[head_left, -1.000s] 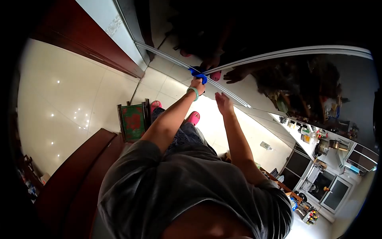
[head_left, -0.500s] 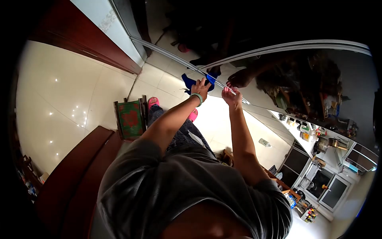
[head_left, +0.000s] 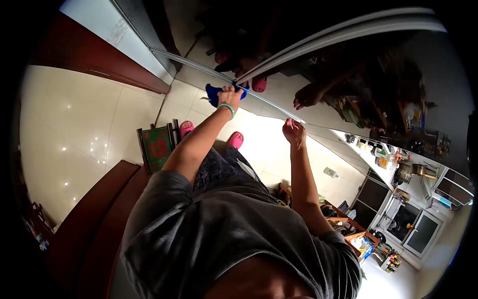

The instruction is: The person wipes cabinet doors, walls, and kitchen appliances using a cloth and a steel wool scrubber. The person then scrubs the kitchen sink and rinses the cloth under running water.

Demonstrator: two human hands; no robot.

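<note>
My left hand (head_left: 230, 97), with a pale green bangle on its wrist, has its fingers closed on a blue cloth (head_left: 213, 93). The cloth lies against the silver edge strip of a glossy dark panel (head_left: 348, 65), and part of it hangs out to the left of the hand. My right hand (head_left: 295, 132) is farther right, close to the lower end of that strip. Its fingers are loosely bent and a little apart, with nothing visible in them. Both hands are mirrored in the panel.
A folding stool with a green and red seat (head_left: 157, 144) stands left of my feet in pink slippers (head_left: 235, 140). Dark red furniture (head_left: 99, 199) is at lower left. A clear bottle (head_left: 330, 172) is on the floor at right, near shelves with kitchen items (head_left: 383, 159).
The left hand and blue cloth have moved left along the strip. The right hand, near the cloth half a second ago, is now farther from it. The whole view has shifted slightly.
</note>
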